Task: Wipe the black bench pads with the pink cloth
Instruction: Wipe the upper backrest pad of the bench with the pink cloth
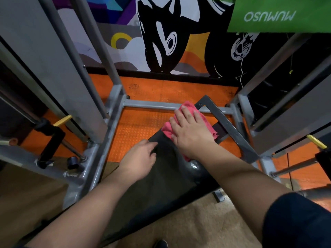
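A long black bench pad runs from the lower left up to the middle of the head view. The pink cloth lies at the pad's far end. My right hand presses flat on the cloth with fingers spread, covering most of it. My left hand rests on the pad's left edge, fingers curled over the rim and holding nothing else.
Grey steel uprights and a crossbar of a rack frame the bench on both sides. A dark angled bracket sits just beyond the pad's end. Orange studded flooring lies beneath, a painted wall behind, and yellow-tipped pins project at both sides.
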